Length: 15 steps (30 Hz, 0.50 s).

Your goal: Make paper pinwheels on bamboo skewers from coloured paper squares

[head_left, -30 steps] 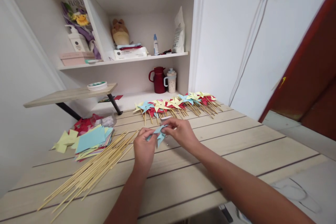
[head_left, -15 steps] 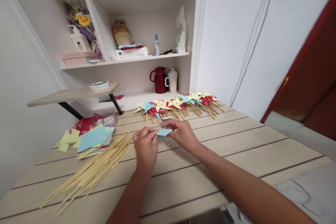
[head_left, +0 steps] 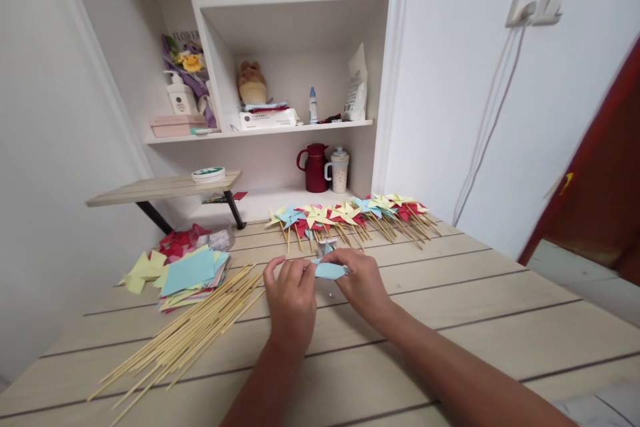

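Hands (head_left: 325, 287) around blue paper (head_left: 330, 271) (folded).

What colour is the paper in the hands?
Light blue paper, seen in the head view.

Flower bouquet wrap (head_left: 186, 60): reads "FLOWER" in grey capitals along its top edge, left of the shelf's upright divider.
Pump bottle (head_left: 181, 97): dark round label just below that wrap, print too small to read.
White box (head_left: 267, 119): a printed line right of the divider, illegible.
White bag (head_left: 356, 87): print illegible.
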Each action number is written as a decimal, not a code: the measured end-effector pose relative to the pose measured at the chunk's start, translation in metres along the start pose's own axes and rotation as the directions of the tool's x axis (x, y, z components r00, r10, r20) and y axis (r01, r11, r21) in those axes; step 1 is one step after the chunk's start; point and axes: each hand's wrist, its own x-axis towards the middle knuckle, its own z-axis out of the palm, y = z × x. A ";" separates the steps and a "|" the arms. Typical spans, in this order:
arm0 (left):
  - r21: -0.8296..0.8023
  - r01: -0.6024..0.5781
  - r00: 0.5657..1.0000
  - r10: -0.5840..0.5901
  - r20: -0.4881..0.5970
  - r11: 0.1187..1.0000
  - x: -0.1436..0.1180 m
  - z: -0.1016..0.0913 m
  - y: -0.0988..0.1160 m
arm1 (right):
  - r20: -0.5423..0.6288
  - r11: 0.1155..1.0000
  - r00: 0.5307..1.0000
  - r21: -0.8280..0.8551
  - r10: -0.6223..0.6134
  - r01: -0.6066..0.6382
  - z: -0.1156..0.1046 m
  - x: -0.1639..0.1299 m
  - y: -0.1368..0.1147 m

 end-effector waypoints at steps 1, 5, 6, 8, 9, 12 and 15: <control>0.007 -0.007 1.000 0.007 -0.010 1.000 0.000 0.000 0.000 | -0.014 1.000 1.000 -0.015 -0.017 0.017 0.001 -0.001 0.000; 0.024 -0.023 0.998 0.025 -0.055 0.999 -0.001 0.001 0.001 | -0.075 0.996 0.994 -0.028 -0.081 0.079 0.003 -0.003 -0.001; 0.029 -0.029 0.997 0.031 -0.071 0.999 -0.001 0.001 0.001 | -0.094 0.995 0.991 -0.025 -0.097 0.095 0.003 -0.004 -0.001; 0.037 -0.045 0.994 0.049 -0.098 0.998 -0.001 0.000 0.002 | -0.128 0.993 0.984 -0.016 -0.121 0.120 0.002 -0.004 -0.001; 0.040 -0.056 0.992 0.060 -0.110 0.998 0.000 -0.001 0.003 | -0.142 0.991 0.981 -0.009 -0.130 0.131 0.002 -0.004 -0.001; 0.047 -0.088 0.984 0.094 -0.153 0.995 0.002 -0.005 0.004 | -0.172 0.986 0.971 0.007 -0.165 0.169 0.001 -0.003 -0.002; 0.061 -0.098 0.978 0.107 -0.180 0.993 0.004 -0.009 0.005 | -0.194 0.981 0.962 0.011 -0.190 0.196 0.000 -0.002 -0.001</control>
